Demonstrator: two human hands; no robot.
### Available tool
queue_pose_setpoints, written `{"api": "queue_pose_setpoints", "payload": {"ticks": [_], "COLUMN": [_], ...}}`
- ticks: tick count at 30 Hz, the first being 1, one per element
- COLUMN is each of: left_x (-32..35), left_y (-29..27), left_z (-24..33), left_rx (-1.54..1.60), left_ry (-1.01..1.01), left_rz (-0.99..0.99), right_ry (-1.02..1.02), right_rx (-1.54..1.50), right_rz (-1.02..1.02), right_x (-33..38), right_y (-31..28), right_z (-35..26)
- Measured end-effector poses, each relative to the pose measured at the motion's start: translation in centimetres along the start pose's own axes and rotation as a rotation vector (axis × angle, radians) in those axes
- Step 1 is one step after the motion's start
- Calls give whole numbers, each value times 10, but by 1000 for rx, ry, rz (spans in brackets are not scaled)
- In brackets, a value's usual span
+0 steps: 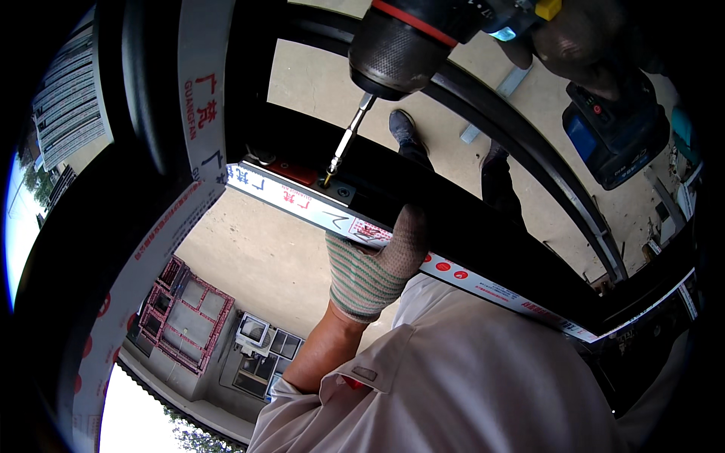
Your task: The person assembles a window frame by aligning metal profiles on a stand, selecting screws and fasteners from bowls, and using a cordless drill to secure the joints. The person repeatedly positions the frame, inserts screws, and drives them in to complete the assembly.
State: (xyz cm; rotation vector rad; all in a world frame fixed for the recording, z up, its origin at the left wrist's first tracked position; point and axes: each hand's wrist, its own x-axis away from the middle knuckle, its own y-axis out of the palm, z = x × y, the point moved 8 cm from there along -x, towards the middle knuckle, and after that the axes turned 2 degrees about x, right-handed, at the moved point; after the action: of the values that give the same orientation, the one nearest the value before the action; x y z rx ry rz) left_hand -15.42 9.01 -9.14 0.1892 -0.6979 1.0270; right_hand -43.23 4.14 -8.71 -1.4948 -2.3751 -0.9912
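My left hand (370, 275), in a striped knit glove, grips the edge of a black window frame bar (483, 226). Its thumb lies over the top and the other fingers are hidden below. White film tape (294, 200) with red and dark print covers that edge. In my right hand (574, 45), at the upper right, is a cordless drill (400, 53) with a red ring and a blue-black battery (615, 136). The silver driver bit (351, 136) slants down to a brass-coloured screw (325, 181) at a small metal plate (343, 192). A red piece (293, 172) lies beside it.
A taped upright profile (200, 90) rises at the left, and a curved black bar (529, 143) crosses at the right. Shoes (405, 127) stand on the pale floor beyond the bar. A building with red-framed openings (185, 313) is at the lower left.
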Motion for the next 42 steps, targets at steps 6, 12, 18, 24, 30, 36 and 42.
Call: {"api": "queue_pose_setpoints", "payload": {"ticks": [6,12,18,24,30,36,42], "left_x": [0,0,1,5,5,5,14], "left_y": [2,2,6,4,3,0,10], "left_z": [2,2,2,0,4,-3,9], "left_rx": [76,37,-100,-331,-119,-327,-813], "left_ry": [-47,-21,9,201,94,218,473], "left_rz": [25,10,-29,-80,-16,-38,-67], "right_ry": [3,7,-3,-15,-30,-39,-47], "right_rx": [4,9,15,26,28,35,44], "right_rz": [5,2,32,57,52,81,89], "right_x": [-2,-6,-1,0,1,0,3], "right_y": [0,6,1,1,1,-2,-3], "right_z": [1,3,2,3,1,0,-3]}}
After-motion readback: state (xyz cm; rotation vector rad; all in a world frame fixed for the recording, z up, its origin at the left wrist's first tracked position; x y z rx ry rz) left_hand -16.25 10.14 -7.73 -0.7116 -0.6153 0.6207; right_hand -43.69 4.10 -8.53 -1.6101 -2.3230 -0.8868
